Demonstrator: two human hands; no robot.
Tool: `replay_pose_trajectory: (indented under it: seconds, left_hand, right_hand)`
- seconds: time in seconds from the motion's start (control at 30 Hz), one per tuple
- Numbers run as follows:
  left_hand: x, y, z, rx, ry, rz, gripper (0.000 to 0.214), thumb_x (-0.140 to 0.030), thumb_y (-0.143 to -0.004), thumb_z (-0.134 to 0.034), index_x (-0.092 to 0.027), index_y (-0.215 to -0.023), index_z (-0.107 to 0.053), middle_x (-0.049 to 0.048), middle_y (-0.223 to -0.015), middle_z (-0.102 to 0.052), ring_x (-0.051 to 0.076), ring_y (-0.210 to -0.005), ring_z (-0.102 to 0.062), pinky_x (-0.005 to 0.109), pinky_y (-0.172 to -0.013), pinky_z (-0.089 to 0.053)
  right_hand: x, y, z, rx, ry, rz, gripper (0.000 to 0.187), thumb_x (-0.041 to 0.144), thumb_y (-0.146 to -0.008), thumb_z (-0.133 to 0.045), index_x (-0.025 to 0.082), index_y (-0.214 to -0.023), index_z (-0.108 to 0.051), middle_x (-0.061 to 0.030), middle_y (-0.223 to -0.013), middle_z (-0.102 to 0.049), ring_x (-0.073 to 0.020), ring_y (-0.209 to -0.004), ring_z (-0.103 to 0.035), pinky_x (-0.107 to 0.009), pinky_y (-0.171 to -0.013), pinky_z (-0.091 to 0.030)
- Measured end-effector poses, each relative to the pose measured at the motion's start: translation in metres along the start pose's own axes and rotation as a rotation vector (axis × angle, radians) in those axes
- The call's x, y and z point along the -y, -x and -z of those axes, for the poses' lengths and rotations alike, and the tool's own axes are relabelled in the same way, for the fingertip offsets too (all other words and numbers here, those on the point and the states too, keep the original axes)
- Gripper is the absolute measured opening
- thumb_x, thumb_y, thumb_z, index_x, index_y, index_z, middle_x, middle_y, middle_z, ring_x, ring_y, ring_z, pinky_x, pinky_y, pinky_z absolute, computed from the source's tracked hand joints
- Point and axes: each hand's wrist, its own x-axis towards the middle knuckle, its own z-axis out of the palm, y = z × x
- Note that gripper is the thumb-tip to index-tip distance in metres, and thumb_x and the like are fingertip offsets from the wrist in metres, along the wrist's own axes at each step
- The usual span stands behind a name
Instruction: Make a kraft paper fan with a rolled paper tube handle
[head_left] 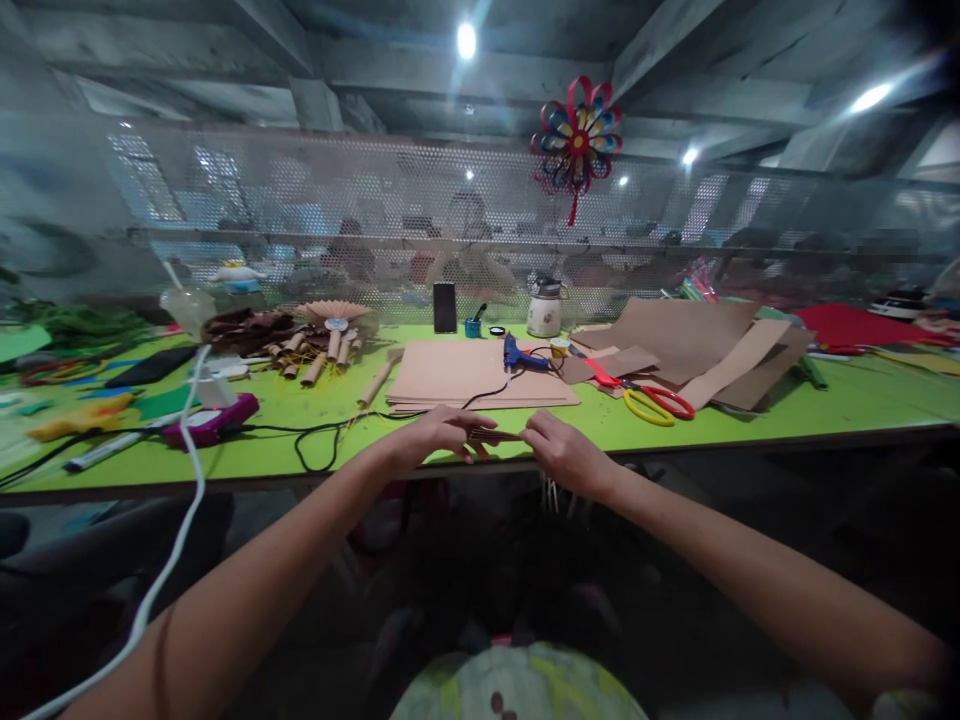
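Between my two hands, at the table's front edge, is a small folded piece of brown paper (495, 435) with layered pleats. My left hand (442, 435) grips its left end, fingers over and under it. My right hand (562, 450) is closed, pinching the right end. Just beyond my hands lies a stack of brown cardboard sheets (442, 375). On that stack rests a blue glue gun (525, 355), its black cord running left. Scissors (652, 398) with red and yellow handles lie right of the stack.
Brown paper sheets (675, 340) pile up at the right. Several paper rolls (315, 370) and a pleated paper fan (334, 315) lie at the left. A purple power strip (214, 420), white cable (196, 470), phone (445, 307) and jar (545, 308) are also there. A mesh partition (300, 200) stands behind.
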Motion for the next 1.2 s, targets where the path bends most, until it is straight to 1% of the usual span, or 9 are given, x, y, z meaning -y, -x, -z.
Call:
replay_pose_trajectory:
  seconds: [0.1,0.23,0.37,0.5,0.63,0.73,0.87,1.03,1.2]
  left_hand:
    - [-0.005,0.001,-0.008,-0.02,0.11,0.053,0.045,-0.036,-0.073,-0.055,-0.01,-0.109,-0.061,0.0173,-0.105,-0.068,0.024,-0.085,-0.065,0.036,-0.074,-0.047]
    - [-0.005,-0.007,-0.019,-0.119,-0.037,0.149,0.055,-0.06,-0.078,-0.049,-0.008,-0.086,-0.064,0.013,-0.076,-0.07,0.018,-0.064,-0.06,0.028,-0.058,-0.042]
    - [0.001,-0.014,-0.028,-0.105,-0.113,0.154,0.047,-0.057,-0.077,-0.052,-0.012,-0.068,-0.058,0.0047,-0.059,-0.064,0.011,-0.051,-0.048,0.023,-0.051,-0.033]
    - [0.009,-0.017,-0.033,-0.131,-0.091,0.128,0.041,-0.054,-0.076,-0.053,-0.015,-0.063,-0.052,-0.0023,-0.05,-0.053,0.007,-0.045,-0.036,0.021,-0.046,-0.025]
    - [0.014,-0.017,-0.036,-0.194,-0.109,0.095,0.041,-0.055,-0.076,-0.053,-0.014,-0.072,-0.055,-0.0051,-0.049,-0.046,0.007,-0.043,-0.032,0.021,-0.045,-0.021]
    - [0.015,-0.015,-0.04,-0.245,-0.143,0.054,0.043,-0.056,-0.078,-0.049,-0.014,-0.08,-0.058,-0.0055,-0.047,-0.046,0.007,-0.042,-0.033,0.02,-0.045,-0.022]
    - [0.013,-0.01,-0.05,-0.292,-0.229,-0.016,0.035,-0.048,-0.084,-0.043,-0.016,-0.081,-0.056,-0.0057,-0.047,-0.047,0.008,-0.04,-0.036,0.02,-0.044,-0.026]
    - [0.009,0.002,-0.064,-0.29,-0.354,-0.11,0.029,-0.04,-0.089,-0.04,-0.019,-0.073,-0.05,-0.005,-0.051,-0.049,0.01,-0.043,-0.043,0.022,-0.048,-0.033]
    - [0.007,0.014,-0.072,-0.309,-0.543,-0.204,0.029,-0.036,-0.093,-0.038,-0.018,-0.081,-0.057,-0.0018,-0.061,-0.055,0.012,-0.056,-0.049,0.023,-0.056,-0.035]
  right_hand:
    - [0.006,-0.005,0.011,0.02,0.013,0.056,0.022,0.008,-0.093,-0.036,0.013,-0.086,-0.057,-0.0107,-0.085,-0.049,-0.0229,-0.083,-0.039,-0.034,-0.072,-0.035]
    - [0.01,-0.013,0.019,0.033,0.05,0.113,0.023,0.01,-0.094,-0.037,0.014,-0.083,-0.057,-0.0107,-0.084,-0.049,-0.0224,-0.081,-0.039,-0.034,-0.071,-0.035]
    - [0.011,-0.018,0.017,0.029,0.096,0.152,0.022,0.013,-0.094,-0.039,0.013,-0.083,-0.057,-0.0102,-0.082,-0.05,-0.0222,-0.079,-0.039,-0.034,-0.07,-0.035]
    - [0.011,-0.017,0.012,0.01,0.039,0.122,0.022,0.012,-0.093,-0.038,0.014,-0.083,-0.057,-0.0103,-0.082,-0.05,-0.0225,-0.081,-0.041,-0.036,-0.073,-0.037]
    - [0.01,-0.013,0.011,-0.084,-0.215,-0.042,0.021,0.007,-0.089,-0.039,0.015,-0.094,-0.058,-0.0106,-0.091,-0.051,-0.0211,-0.088,-0.046,-0.034,-0.075,-0.042]
    - [0.009,-0.01,0.013,-0.211,-0.573,-0.304,0.026,0.01,-0.083,-0.05,0.017,-0.108,-0.056,-0.0098,-0.102,-0.053,-0.0172,-0.086,-0.053,-0.031,-0.073,-0.047]
    - [0.015,-0.007,0.017,-0.17,-1.067,-0.606,0.029,0.03,-0.082,-0.06,0.016,-0.108,-0.058,-0.0048,-0.088,-0.061,-0.0144,-0.075,-0.057,-0.027,-0.064,-0.048]
    - [0.034,-0.009,0.022,-0.224,-1.293,-0.699,0.025,0.039,-0.075,-0.069,0.015,-0.076,-0.063,-0.0002,-0.068,-0.061,-0.0106,-0.06,-0.051,-0.023,-0.054,-0.04]
    - [0.046,-0.009,0.029,-0.282,-1.419,-0.747,0.029,0.042,-0.068,-0.075,0.016,-0.069,-0.061,0.0029,-0.059,-0.055,-0.0088,-0.051,-0.044,-0.023,-0.049,-0.036]
